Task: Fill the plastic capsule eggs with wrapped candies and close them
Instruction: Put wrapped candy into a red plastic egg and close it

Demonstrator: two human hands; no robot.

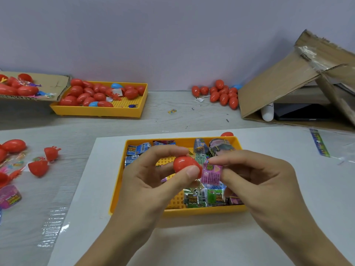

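My left hand [153,181] grips a red capsule egg half [184,163] between thumb and fingers, above the near yellow tray [199,211]. My right hand [257,179] pinches a pink wrapped candy [211,174] right beside the egg half, touching its open side. Several wrapped candies [203,197] in green, blue and pink lie in the tray under both hands. Whether the candy is partly inside the egg half cannot be told.
A second yellow tray [99,111] at the back left holds several red and blue eggs. More red eggs [222,96] lie by the wall. Open egg halves [38,167] and wrappers sit at the left. A torn cardboard box [292,79] stands at the right.
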